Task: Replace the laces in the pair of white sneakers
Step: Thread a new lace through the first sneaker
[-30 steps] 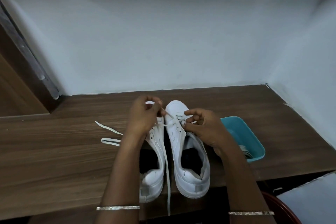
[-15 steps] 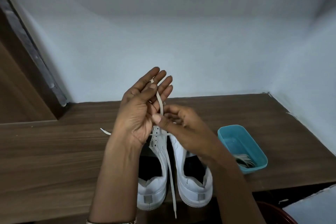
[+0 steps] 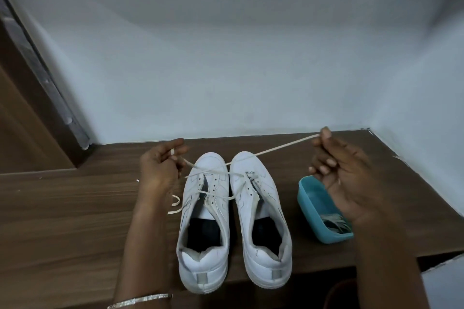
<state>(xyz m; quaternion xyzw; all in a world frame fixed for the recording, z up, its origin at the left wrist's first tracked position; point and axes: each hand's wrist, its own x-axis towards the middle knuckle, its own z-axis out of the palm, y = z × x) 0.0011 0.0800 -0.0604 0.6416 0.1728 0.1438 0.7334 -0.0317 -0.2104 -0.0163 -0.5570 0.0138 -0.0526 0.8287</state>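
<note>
Two white sneakers stand side by side on the wooden table, heels toward me: the left sneaker and the right sneaker. A white lace runs through the left sneaker's front eyelets and stretches across both toes. My left hand pinches one end of it beside the left toe. My right hand pinches the other end, pulled taut up to the right. A second white lace lies loosely across the right sneaker's eyelets.
A teal plastic tub with lace ends inside sits right of the sneakers, under my right wrist. A loose lace piece lies by my left forearm. White walls close the back and right; a wooden door frame stands at left.
My hands, close together above the sneakers a moment ago, have moved apart. The lace is now drawn out taut between them, the right hand far out to the right.
</note>
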